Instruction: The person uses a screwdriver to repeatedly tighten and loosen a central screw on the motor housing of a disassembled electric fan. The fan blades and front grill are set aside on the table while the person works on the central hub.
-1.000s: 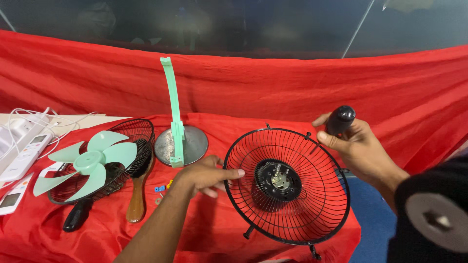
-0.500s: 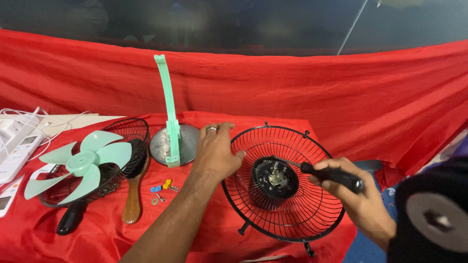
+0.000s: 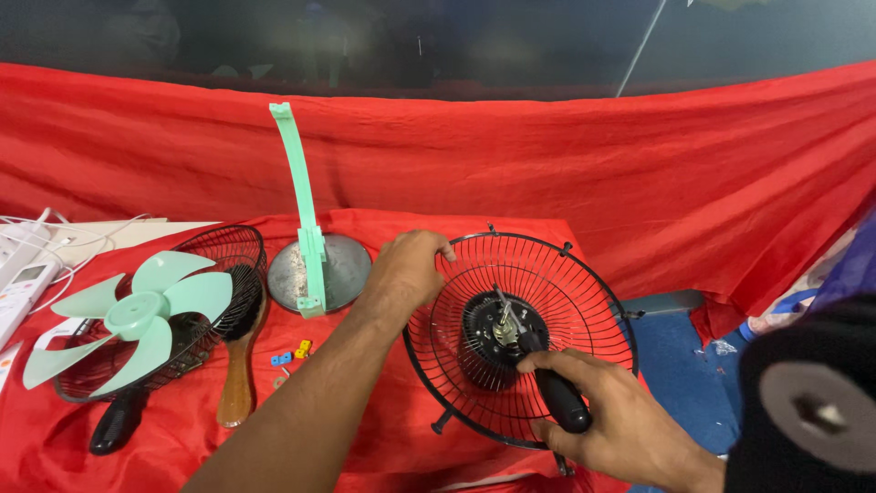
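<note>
A black wire fan guard (image 3: 584,301) with the motor (image 3: 493,330) in its middle stands tilted on the red cloth. My left hand (image 3: 409,269) grips the guard's upper left rim. My right hand (image 3: 607,422) holds a black-handled screwdriver (image 3: 547,379), its metal tip resting on the motor's centre. A mint green fan blade (image 3: 137,315) lies on a second black wire guard (image 3: 224,251) at the left.
A mint green stand arm (image 3: 299,196) rises from a round grey base (image 3: 342,274) behind my left hand. A wooden-handled brush (image 3: 239,365), a black handle (image 3: 114,424) and small coloured parts (image 3: 290,351) lie nearby. White devices with cables (image 3: 23,265) sit far left.
My left hand moved up from the cloth to the guard's rim. My right hand came down from the upper right and brought the screwdriver tip onto the motor.
</note>
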